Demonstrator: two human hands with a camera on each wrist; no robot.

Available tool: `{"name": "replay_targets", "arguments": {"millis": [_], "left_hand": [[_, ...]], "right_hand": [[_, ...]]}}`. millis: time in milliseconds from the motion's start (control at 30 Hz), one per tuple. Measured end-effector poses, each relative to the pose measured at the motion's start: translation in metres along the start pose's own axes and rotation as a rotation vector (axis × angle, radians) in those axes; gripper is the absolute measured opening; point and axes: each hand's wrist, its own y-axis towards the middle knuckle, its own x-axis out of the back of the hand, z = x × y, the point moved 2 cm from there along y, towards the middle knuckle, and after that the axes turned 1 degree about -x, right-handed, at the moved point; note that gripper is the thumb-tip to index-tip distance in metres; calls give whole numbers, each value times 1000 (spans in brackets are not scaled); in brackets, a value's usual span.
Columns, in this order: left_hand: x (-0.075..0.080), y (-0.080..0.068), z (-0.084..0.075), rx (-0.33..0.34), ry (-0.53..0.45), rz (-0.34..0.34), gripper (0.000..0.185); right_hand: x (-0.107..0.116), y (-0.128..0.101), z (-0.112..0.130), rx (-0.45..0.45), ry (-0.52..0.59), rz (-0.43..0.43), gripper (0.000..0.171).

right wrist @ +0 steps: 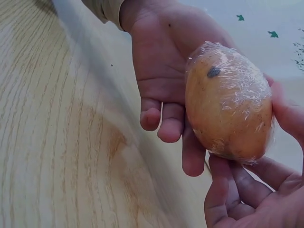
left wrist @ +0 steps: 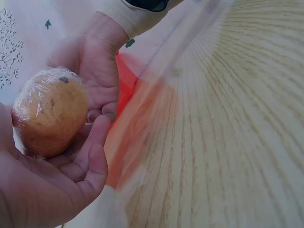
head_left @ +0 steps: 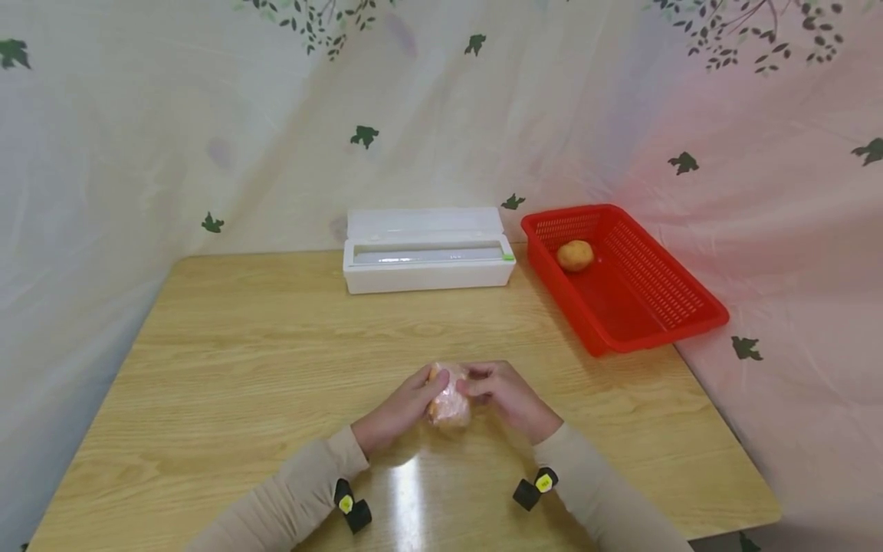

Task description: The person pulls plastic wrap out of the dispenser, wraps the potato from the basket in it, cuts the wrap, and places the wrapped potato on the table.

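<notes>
A potato (head_left: 450, 406) wrapped in clear cling film is held between both hands over the front middle of the table. My left hand (head_left: 405, 406) grips its left side, thumb across the near face and fingers behind. From the right, my right hand (head_left: 505, 395) pinches the wrapped potato between thumb and fingers. Wrinkled film and a dark spot show on the potato (right wrist: 230, 104) in the right wrist view. In the left wrist view, the fingers of the left hand (left wrist: 61, 185) curl beneath the potato (left wrist: 54, 114).
At the back of the wooden table (head_left: 262, 345) stands a white cling film box (head_left: 428, 276), lid up, with a roll inside. A red plastic basket (head_left: 628, 330) at the back right holds one unwrapped potato (head_left: 576, 255). A patterned cloth (head_left: 276, 138) hangs behind.
</notes>
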Motion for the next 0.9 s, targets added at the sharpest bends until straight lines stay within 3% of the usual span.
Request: {"name": "replay_targets", "arguments": {"millis": [133,500,733,900], "left_hand": [[1,0,0,0,-33,24,72],[4,0,-2,18,13,13,72],[12,-3,-7,40,-45,-36,68],[30,-1,-10,77,-126,-99,67]], "right_hand": [[0,0,2,2,25,8,50],[1,1,2,1,36,29,53],[0,6,7,-4,29,11,52],[-9,16,13,0,14,22,55]]}}
